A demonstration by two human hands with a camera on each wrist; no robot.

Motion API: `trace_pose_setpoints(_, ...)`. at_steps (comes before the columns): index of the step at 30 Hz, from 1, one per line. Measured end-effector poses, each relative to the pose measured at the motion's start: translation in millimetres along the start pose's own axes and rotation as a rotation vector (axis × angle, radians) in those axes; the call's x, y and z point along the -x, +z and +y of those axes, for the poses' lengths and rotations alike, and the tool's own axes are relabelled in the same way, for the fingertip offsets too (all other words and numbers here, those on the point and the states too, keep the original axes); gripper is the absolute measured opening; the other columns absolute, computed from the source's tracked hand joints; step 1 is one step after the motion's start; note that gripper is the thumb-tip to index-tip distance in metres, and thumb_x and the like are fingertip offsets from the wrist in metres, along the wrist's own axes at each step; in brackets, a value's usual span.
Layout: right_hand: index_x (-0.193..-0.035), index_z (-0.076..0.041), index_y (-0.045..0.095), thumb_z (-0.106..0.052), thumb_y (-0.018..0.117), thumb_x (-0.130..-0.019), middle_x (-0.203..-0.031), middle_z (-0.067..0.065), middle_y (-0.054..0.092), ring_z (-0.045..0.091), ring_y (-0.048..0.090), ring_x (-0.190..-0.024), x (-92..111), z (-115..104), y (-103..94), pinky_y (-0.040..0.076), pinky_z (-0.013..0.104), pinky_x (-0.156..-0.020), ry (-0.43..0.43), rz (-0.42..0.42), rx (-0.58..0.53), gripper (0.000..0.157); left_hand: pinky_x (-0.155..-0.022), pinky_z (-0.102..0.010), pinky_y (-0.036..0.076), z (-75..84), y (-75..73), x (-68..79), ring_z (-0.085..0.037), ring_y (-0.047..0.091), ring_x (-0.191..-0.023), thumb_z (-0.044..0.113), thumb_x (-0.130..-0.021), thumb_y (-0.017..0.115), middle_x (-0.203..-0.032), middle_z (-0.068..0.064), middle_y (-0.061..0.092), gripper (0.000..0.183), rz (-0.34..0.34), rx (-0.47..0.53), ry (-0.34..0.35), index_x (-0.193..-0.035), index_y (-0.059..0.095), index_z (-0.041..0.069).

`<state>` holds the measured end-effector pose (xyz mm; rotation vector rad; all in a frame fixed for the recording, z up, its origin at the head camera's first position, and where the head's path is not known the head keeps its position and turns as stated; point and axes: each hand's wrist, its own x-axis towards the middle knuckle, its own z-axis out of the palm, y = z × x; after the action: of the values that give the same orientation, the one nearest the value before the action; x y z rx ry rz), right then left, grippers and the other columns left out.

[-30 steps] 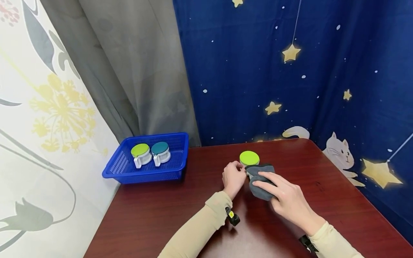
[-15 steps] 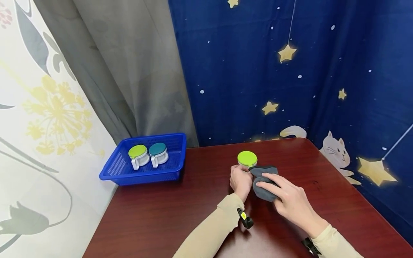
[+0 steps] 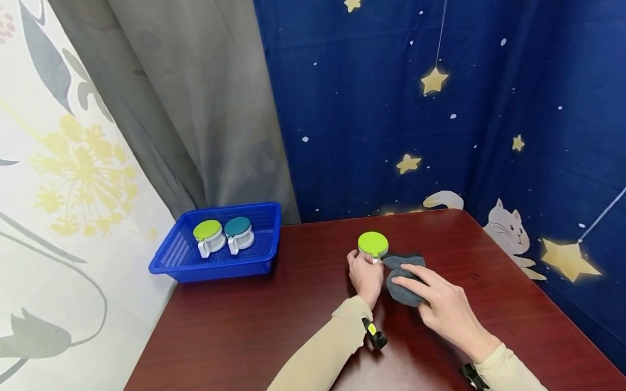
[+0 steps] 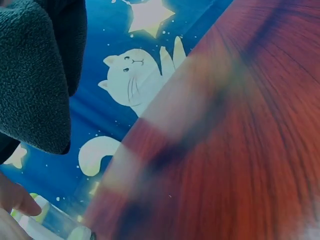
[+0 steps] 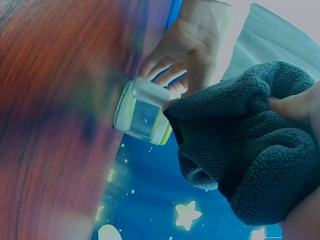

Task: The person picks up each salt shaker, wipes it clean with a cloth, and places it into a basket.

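The jar [image 3: 373,245], topped by a lime lid and clear-sided, is seen at the counter [image 3: 254,336]; whether its base is rested there or slightly raised cannot be told. At the jar's near side, its white handle [image 3: 375,260] is held by the left hand [image 3: 367,279], whose grip is closed on it, the thumb laid along the jar in the left wrist view; how far the fingers are wrapped round is partly hidden. Just to the right of the jar and nearer, a dark grey cloth [image 3: 403,288] is pinched by the right hand [image 3: 445,307]; its grip is parted only by the gathered fabric, with two fingers spread on top. Whether the jar is touched by the cloth cannot be told. Well to the left of the jar, a blue basket [image 3: 168,266] is placed, in which a green-lidded jar [image 3: 207,230] and a teal-lidded jar [image 3: 238,227] are stood side by side. Behind the jar, a starry blue curtain [image 3: 352,136] is hung.
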<state>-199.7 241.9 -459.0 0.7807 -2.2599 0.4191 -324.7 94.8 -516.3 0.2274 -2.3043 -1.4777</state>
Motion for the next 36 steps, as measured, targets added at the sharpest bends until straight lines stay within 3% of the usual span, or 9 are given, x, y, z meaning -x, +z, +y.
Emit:
trace_pose_setpoints(10,-0.130,-0.032,0.068,0.005,0.056,-0.067,-0.140,0.003,0.058,0.026,0.062,-0.118,-4,-3,5.0,0.057,0.040,-0.060,0.011,-0.006,-0.022,0.074,-0.082,-0.039,0.051,-7.9,-18.2,-2.8,-0.022,0.065,-0.091,0.016,-0.070,0.091,-0.102,0.003,0.067,0.038,0.060,0.029,0.116,-0.069,0.053,0.015)
trace_pose_setpoints(15,-0.131,-0.033,0.068,0.005,0.057,-0.068,-0.140,0.003,0.058,0.026,0.062,-0.118,-7,-5,5.3,0.057,0.039,-0.059,0.026,-0.014,-0.020,0.073,-0.075,-0.032,0.052,-4.9,-36.4,-0.2,-0.015,0.065,-0.087,0.021,-0.071,0.093,-0.100,0.007,0.072,0.038,0.022,0.100,0.082,-0.071,0.056,0.016)
trace_pose_setpoints(18,-0.131,-0.032,0.068,0.004,0.057,-0.070,-0.140,0.003,0.058,0.026,0.061,-0.119,-11,-4,6.3,0.057,0.040,-0.060,0.040,0.006,-0.007,0.072,-0.074,-0.030,0.053,-1.0,-48.9,-0.7,-0.012,0.065,-0.088,0.020,-0.071,0.093,-0.102,0.006,0.073,0.037,-0.002,0.139,0.095,-0.072,0.056,0.016)
trace_pose_setpoints(27,-0.129,-0.030,0.070,0.002,0.056,-0.070,-0.139,0.004,0.059,0.028,0.060,-0.120,-38,-6,13.4,0.057,0.047,-0.059,0.084,0.193,-0.006,0.068,-0.075,-0.025,0.055,15.7,-84.1,0.2,-0.007,0.068,-0.098,0.013,-0.073,0.091,-0.108,-0.001,0.075,0.037,-0.092,0.238,0.152,-0.074,0.054,0.012)
trace_pose_setpoints(32,-0.129,-0.025,0.070,0.000,0.064,-0.072,-0.141,0.008,0.057,0.030,0.056,-0.126,-53,-17,19.4,0.058,0.052,-0.068,0.050,0.229,-0.051,0.063,-0.073,-0.023,0.056,24.7,-100.8,8.0,-0.006,0.070,-0.096,0.009,-0.075,0.089,-0.107,-0.003,0.075,0.035,-0.142,0.283,0.154,-0.073,0.054,0.013)
trace_pose_setpoints(36,-0.130,-0.024,0.070,-0.006,0.075,-0.073,-0.142,0.011,0.055,0.033,0.053,-0.128,-58,-26,23.5,0.057,0.056,-0.073,0.021,0.233,-0.062,0.060,-0.067,-0.023,0.056,28.8,-112.2,10.6,-0.005,0.070,-0.089,0.007,-0.076,0.087,-0.098,-0.001,0.076,0.032,-0.134,0.288,0.176,-0.071,0.055,0.012)
